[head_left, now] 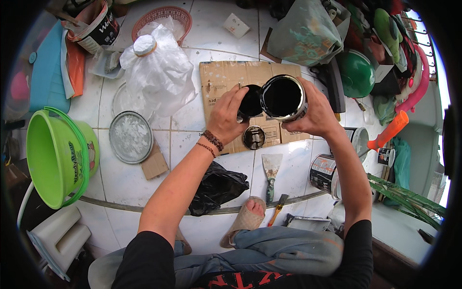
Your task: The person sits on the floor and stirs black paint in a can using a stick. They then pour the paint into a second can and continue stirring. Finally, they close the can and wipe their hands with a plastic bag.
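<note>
Black goop [283, 98] could drip on that 12-o'clock cardboard [240, 72] if your left hand [225, 113], wrapped round the small can [250, 114], or right hand [315, 108], hugging the big can [299, 112], slips.

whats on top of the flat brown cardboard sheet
A small round black-smeared metal lid or shallow tin lies on the cardboard. The left hand holds a smaller round black-stained can, the right hand a larger round metal can, over it; what is beneath them is hidden.
</note>
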{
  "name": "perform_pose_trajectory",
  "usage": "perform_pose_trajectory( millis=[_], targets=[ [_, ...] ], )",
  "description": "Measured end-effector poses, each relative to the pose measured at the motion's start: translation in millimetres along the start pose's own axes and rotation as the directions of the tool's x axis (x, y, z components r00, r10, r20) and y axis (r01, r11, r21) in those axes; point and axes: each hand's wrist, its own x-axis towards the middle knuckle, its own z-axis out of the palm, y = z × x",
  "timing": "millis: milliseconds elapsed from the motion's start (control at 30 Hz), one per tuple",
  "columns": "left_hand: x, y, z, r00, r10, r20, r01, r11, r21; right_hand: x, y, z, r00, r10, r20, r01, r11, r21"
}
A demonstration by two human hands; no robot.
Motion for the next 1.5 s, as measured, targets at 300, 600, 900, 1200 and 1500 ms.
perform_pose_trajectory(
  millis=[300, 600, 900, 1200, 1500],
  targets=[
    [-6, -8, 3, 0.999, -0.040, -0.027, 0.040, 0.999, -0.017, 4, -3, 11, 1.000, -0.005, -0.011, 0.006, 1.000, 0.021],
    [-10, -11, 7, 0.996, -0.064, -0.064, 0.064, 0.998, 0.006, 2, 13, 32, 0.998, -0.020, -0.066, 0.029, 0.990, 0.138],
    [-13, -9, 8, 0.994, -0.076, -0.082, 0.080, 0.996, 0.036, 2, 8, 31, 0.999, -0.012, -0.048, 0.020, 0.987, 0.159],
    [-24, -20, 17, 0.982, -0.023, -0.189, 0.026, 1.000, 0.015, 2, -6, 34, 0.994, -0.072, -0.080, 0.081, 0.990, 0.118],
    [-19, -19, 12, 0.974, -0.222, -0.051, 0.205, 0.952, -0.229, 1, 2, 37, 0.995, -0.046, -0.084, 0.060, 0.982, 0.177]
  ],
)
